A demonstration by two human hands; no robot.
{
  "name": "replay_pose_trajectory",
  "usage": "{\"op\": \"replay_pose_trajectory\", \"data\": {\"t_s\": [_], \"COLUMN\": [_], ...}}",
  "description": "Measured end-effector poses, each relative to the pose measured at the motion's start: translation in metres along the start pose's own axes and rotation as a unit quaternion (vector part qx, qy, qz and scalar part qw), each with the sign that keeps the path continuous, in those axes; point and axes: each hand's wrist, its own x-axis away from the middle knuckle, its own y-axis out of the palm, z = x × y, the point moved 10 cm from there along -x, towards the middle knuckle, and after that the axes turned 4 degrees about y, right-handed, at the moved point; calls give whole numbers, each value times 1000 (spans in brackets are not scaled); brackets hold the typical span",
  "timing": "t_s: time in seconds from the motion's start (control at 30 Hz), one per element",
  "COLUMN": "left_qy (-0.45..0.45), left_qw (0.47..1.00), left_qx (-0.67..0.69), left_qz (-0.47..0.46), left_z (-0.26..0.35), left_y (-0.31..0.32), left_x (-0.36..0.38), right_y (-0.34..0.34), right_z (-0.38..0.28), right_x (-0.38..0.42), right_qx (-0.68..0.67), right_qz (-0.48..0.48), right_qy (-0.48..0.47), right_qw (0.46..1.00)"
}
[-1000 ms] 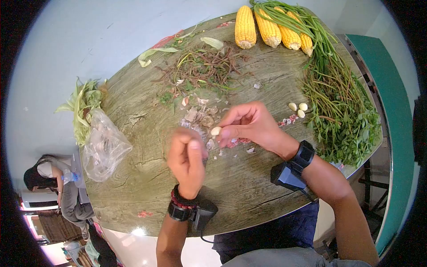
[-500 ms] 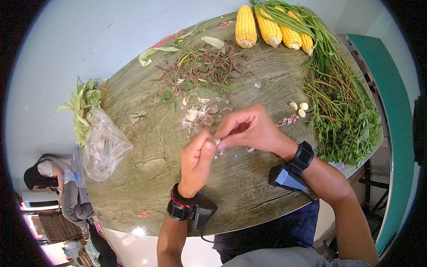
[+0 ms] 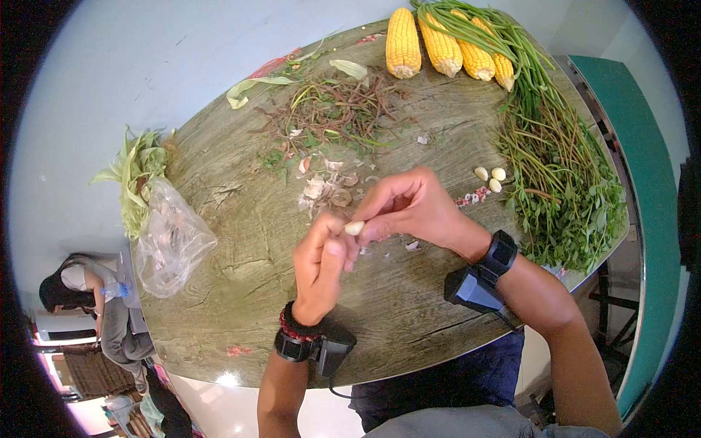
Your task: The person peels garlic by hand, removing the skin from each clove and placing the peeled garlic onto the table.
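Note:
A pale peeled garlic clove (image 3: 354, 228) is pinched between the thumb and forefinger of my right hand (image 3: 412, 208). My left hand (image 3: 318, 266) has its fingers curled in against the clove's other end, its thumb lifted a little off it. Just beyond my hands lies a small heap of papery garlic skins (image 3: 321, 188), with an unpeeled-looking clove (image 3: 304, 166) at its edge. Three peeled garlic cloves (image 3: 496, 175) rest to the right. Bits of skin (image 3: 412, 246) are scattered beneath my fingers.
Several corn cobs (image 3: 404, 47) lie at the far edge, beside a long pile of leafy greens (image 3: 562, 190) along the right. Plant trimmings (image 3: 336, 106) are heaped beyond the skins. A clear plastic bag (image 3: 171, 241) and corn husks (image 3: 139, 175) sit left. A person (image 3: 102, 292) sits beyond.
My left thumb has drawn back and my hands have parted slightly, so the garlic clove shows more fully between them. Things on the table have stayed put.

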Motion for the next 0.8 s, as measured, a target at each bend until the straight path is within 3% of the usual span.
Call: {"op": "replay_pose_trajectory", "data": {"t_s": [0.13, 0.53, 0.63, 0.8], "left_qy": [-2, 26, 26, 28], "left_qw": [999, 998, 998, 993], "left_qx": [-53, -50, -58, -113], "left_qz": [-2, -3, 1, -8], "left_z": [2, 3, 6, 7], "left_y": [1, 0, 0, 0], "left_x": [-2, -4, -4, -4], "right_y": [2, 0, 3, 6], "right_z": [-6, -1, -3, -8], "right_x": [-1, -1, 0, 1], "right_qx": [2, -27, -50, 27], "right_qz": [-8, -8, -15, -27], "right_qy": [-110, -29, -40, -72], "right_qw": [994, 999, 998, 997]}}
